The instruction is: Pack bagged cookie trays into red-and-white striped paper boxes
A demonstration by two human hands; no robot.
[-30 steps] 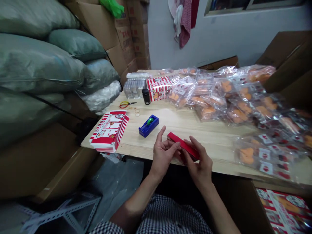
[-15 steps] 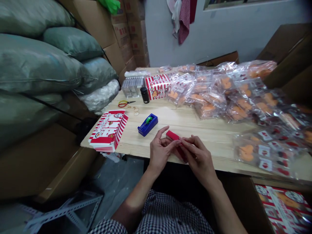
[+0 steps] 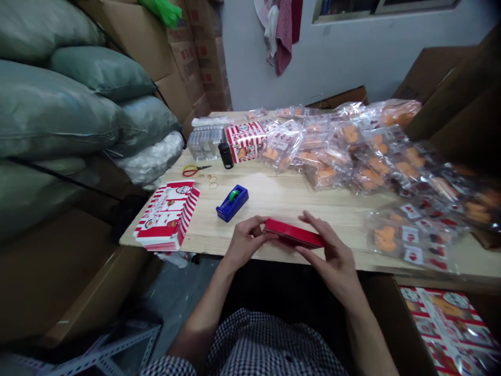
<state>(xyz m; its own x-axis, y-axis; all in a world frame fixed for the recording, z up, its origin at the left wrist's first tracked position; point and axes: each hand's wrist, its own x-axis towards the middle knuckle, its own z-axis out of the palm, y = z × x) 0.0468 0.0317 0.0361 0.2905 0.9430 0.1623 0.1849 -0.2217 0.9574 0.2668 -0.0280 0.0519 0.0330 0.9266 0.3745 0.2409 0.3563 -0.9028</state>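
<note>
A flat red box point(image 3: 294, 234) is held level just above the near edge of the wooden table point(image 3: 297, 201). My left hand point(image 3: 245, 242) is closed on its left end. My right hand point(image 3: 332, 253) grips its right side, fingers wrapped over the top. A blue tape dispenser point(image 3: 232, 202) with a green roll sits a little behind my left hand. A stack of red-and-white striped flat cartons point(image 3: 166, 215) lies at the table's left corner.
Many clear bags of orange items point(image 3: 352, 156) cover the table's back and right. A striped box point(image 3: 246, 141), black bottle point(image 3: 225, 155), clear plastic case point(image 3: 205, 141), scissors point(image 3: 193, 169) and rubber bands point(image 3: 212, 181) sit at the back left. Grey sacks point(image 3: 70, 109) pile left; printed cartons point(image 3: 450, 324) lower right.
The red box has turned from tilted on edge to lying flat and level between both hands. My left hand has closed on its end. The view has shifted slightly right.
</note>
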